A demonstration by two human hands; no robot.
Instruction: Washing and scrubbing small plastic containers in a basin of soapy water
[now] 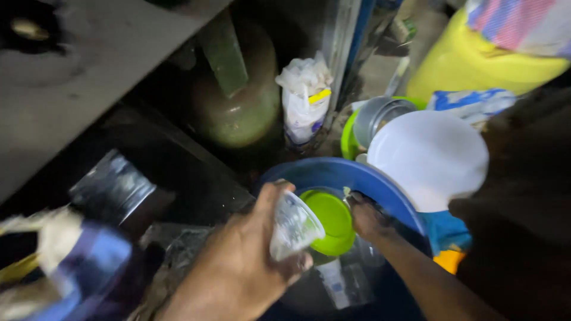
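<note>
Fingers of the left hand [241,267] grip a clear cup [292,227]; right hand [367,217] fingers curl, grasp unclear.

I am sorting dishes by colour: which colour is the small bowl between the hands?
Bright green bowl, clearest in the head view.

Probably home kitchen; gas cylinder [241,98], basins [333,172]

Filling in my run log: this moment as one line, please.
left hand: holds clear plastic cup | right hand: on green bowl | both over blue basin
</note>
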